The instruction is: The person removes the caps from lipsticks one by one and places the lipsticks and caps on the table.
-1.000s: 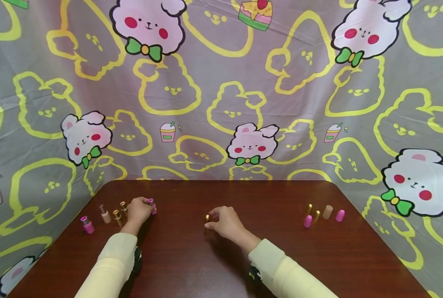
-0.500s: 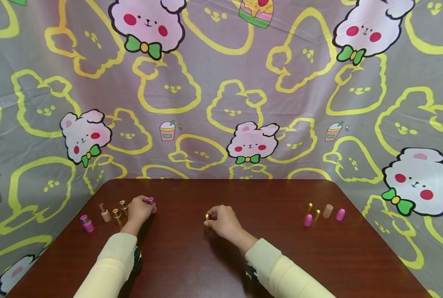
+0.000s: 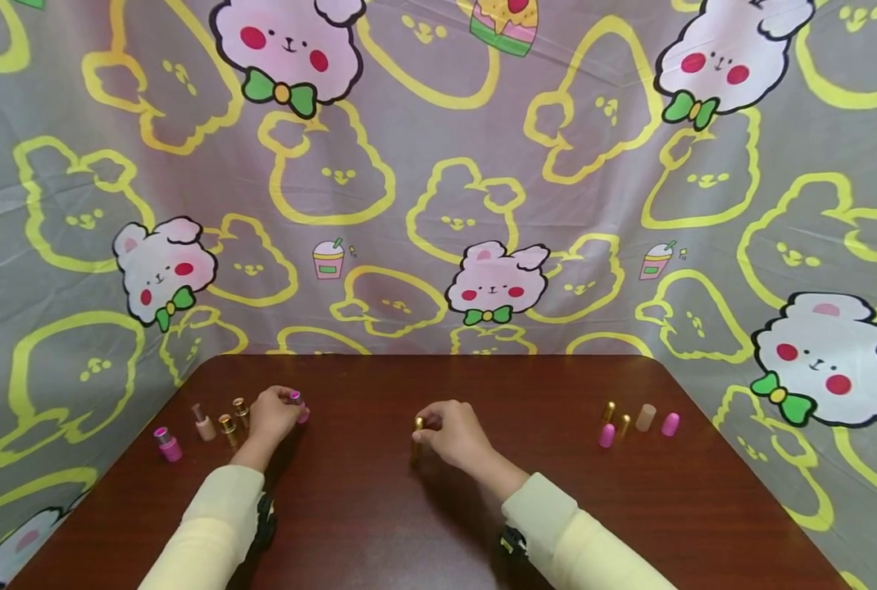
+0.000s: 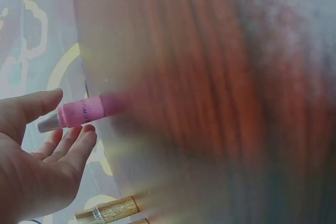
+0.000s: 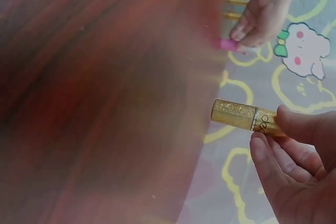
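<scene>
My right hand [image 3: 453,432] pinches a capped gold lipstick [image 5: 236,115] near its top, between thumb and fingers. The tube stands upright at the middle of the table, dark lettering on its upper part in the right wrist view. Further left, my left hand [image 3: 269,414] is around a pink lipstick [image 4: 86,111] with a silver collar, its cap off. That tube stands on the table; in the left wrist view a slim gap shows between it and the thumb, while the fingertips lie right at its other side.
Left of my left hand stand two uncapped gold lipstick bases [image 3: 227,428], a beige tube [image 3: 203,424] and another pink base [image 3: 167,443]. At the right of the brown table [image 3: 556,524] are gold caps [image 3: 625,424], pink caps [image 3: 606,435] and a beige cap [image 3: 645,418].
My right hand has shifted slightly right with the gold lipstick in its pinch. The left hand stays by the pink lipstick, hardly moved.
</scene>
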Demonstrator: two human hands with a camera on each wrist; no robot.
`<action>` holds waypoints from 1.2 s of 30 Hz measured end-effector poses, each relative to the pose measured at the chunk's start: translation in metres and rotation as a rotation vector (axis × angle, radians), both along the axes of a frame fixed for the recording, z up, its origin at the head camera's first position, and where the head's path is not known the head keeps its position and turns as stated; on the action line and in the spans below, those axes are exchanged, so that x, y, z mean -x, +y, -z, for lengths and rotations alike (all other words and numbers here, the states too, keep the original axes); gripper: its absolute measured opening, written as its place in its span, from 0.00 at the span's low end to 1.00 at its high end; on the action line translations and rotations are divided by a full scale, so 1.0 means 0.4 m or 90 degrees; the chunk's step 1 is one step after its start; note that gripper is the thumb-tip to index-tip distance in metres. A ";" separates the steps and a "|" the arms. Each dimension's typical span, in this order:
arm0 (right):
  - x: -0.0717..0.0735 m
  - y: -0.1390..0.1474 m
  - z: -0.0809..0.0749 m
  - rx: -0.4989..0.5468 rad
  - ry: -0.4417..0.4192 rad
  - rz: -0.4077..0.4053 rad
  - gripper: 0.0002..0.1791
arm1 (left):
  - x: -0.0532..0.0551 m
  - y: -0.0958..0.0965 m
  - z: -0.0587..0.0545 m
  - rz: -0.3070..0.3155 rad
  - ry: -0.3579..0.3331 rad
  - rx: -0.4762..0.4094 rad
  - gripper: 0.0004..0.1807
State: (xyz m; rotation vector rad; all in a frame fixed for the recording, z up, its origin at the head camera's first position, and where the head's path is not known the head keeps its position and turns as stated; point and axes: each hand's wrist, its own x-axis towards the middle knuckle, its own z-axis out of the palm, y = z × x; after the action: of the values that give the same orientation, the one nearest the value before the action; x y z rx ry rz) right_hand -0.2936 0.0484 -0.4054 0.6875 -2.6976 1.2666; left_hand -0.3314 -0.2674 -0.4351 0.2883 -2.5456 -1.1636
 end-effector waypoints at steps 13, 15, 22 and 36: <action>-0.011 0.095 -0.078 0.073 0.022 0.046 0.06 | -0.013 -0.010 -0.040 -0.010 0.050 0.000 0.29; -0.012 0.107 -0.089 0.094 0.023 0.056 0.06 | -0.015 -0.007 -0.045 -0.016 0.066 0.000 0.29; -0.011 0.140 -0.120 0.188 0.023 0.086 0.09 | -0.025 0.033 -0.070 -0.057 0.122 -0.007 0.30; -0.023 0.167 -0.153 0.508 -0.070 0.090 0.16 | -0.029 0.190 -0.147 0.037 0.335 -0.195 0.23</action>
State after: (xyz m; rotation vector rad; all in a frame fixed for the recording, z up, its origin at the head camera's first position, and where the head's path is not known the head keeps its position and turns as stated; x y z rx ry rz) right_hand -0.2842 0.1153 -0.3441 0.3155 -1.9599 2.1515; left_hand -0.3198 -0.1913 -0.3762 -0.0267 -1.9338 -1.4299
